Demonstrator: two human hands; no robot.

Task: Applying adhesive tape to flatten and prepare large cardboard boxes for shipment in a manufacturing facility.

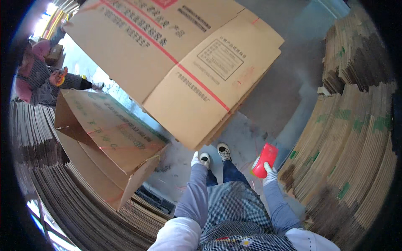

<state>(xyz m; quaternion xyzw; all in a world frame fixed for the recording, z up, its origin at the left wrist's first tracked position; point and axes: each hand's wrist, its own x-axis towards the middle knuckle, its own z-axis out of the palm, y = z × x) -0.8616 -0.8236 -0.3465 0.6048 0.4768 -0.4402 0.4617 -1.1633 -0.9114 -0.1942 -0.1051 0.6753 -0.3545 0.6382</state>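
Note:
A large brown cardboard box [209, 79] with a red stripe and dark print fills the upper middle, tilted. My left hand [195, 159], in a white glove, is closed at the box's nearest lower corner; the box partly hides its fingertips. My right hand [269, 172], also gloved, is wrapped round a red tape dispenser [267, 157], held out to the right of my legs and apart from the box. A pale roll shows at the dispenser's left side.
An open carton [113, 129] lies tilted at the left, above stacked flat cardboard [79, 201]. More tall cardboard stacks [343, 146] line the right side. At the far left stands another person [42, 79] in a checked apron. Grey floor [280, 88] shows beyond the box.

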